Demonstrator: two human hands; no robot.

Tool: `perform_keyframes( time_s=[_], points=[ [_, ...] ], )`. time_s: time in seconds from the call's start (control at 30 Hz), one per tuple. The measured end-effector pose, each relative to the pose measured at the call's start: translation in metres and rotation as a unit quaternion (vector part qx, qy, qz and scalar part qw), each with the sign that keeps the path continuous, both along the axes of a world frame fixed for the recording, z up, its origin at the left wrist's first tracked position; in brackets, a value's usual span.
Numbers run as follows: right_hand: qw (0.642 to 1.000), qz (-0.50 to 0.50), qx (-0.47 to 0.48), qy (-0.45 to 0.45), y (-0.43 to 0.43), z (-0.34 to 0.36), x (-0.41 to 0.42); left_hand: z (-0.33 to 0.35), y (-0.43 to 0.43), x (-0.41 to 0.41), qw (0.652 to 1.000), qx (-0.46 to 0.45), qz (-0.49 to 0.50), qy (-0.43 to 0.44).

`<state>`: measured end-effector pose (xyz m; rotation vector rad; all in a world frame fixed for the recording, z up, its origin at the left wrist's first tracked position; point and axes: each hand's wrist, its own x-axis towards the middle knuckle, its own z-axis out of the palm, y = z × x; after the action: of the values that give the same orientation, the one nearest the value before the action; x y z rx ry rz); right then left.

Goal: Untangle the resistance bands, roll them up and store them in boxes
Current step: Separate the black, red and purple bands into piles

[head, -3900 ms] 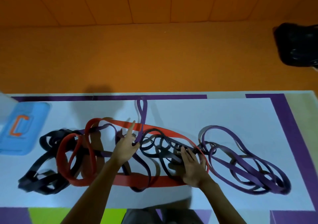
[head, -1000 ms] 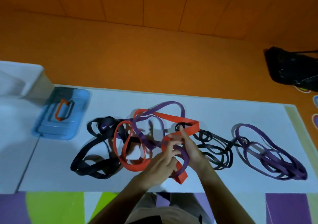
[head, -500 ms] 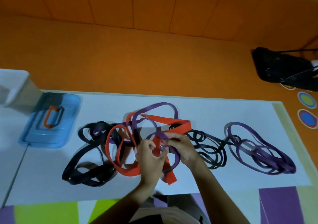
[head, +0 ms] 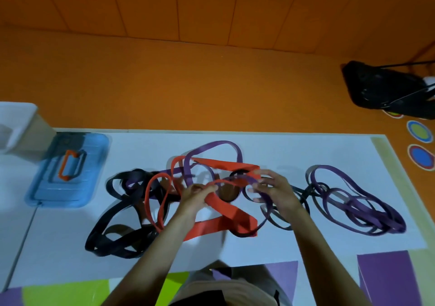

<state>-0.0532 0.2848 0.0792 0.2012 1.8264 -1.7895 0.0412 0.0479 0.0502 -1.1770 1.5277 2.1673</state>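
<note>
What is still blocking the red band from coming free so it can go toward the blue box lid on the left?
The red band, pinched by the left hand, is still threaded: a purple band loops through it at the top, and the wide black bands lie tangled between it and the blue box lid.

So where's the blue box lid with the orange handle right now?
The blue lid lies flat at the left end of the white mat, just beyond the black bands and beside a white box at the frame's left edge.

I see bare white mat (head: 277,150) beyond the tangled bands (head: 211,188); a blue lid (head: 94,164) blocks the left side.
</note>
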Motion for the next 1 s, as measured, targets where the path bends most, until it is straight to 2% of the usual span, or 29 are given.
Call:
perform_keyframes(
  time_s=[0.1,0.23,0.43,0.53,0.67,0.73,0.77,0.9,1.0],
  points=[
    [0.989,-0.129,-0.068,0.028,0.023,0.008,-0.009,0.012,-0.016,0.000,0.994,0.049,0.083,0.040],
    [0.953,-0.280,-0.110,0.046,0.052,0.005,-0.010,0.039,-0.041,-0.005,0.982,0.026,0.145,0.115],
    [0.894,-0.420,-0.145,0.063,0.084,-0.012,-0.010,0.063,-0.081,-0.010,0.947,-0.030,0.280,0.154],
    [0.896,-0.431,-0.102,0.038,0.094,-0.024,-0.010,0.069,-0.100,-0.006,0.931,-0.088,0.301,0.188],
    [0.941,-0.335,0.037,0.011,0.099,-0.050,-0.007,0.057,-0.112,0.000,0.941,-0.192,0.242,0.139],
    [0.962,-0.223,0.153,0.024,0.098,-0.065,-0.005,0.041,-0.110,0.003,0.950,-0.228,0.188,0.101],
    [0.962,-0.158,0.219,0.039,0.096,-0.071,-0.004,0.032,-0.108,0.005,0.951,-0.248,0.157,0.094],
    [0.902,0.046,0.413,0.114,0.084,-0.080,0.004,-0.007,-0.102,0.007,0.947,-0.311,0.074,0.033],
    [0.832,0.153,0.519,0.122,0.074,-0.082,0.010,-0.026,-0.093,0.016,0.898,-0.433,0.022,-0.072]
  ],
)
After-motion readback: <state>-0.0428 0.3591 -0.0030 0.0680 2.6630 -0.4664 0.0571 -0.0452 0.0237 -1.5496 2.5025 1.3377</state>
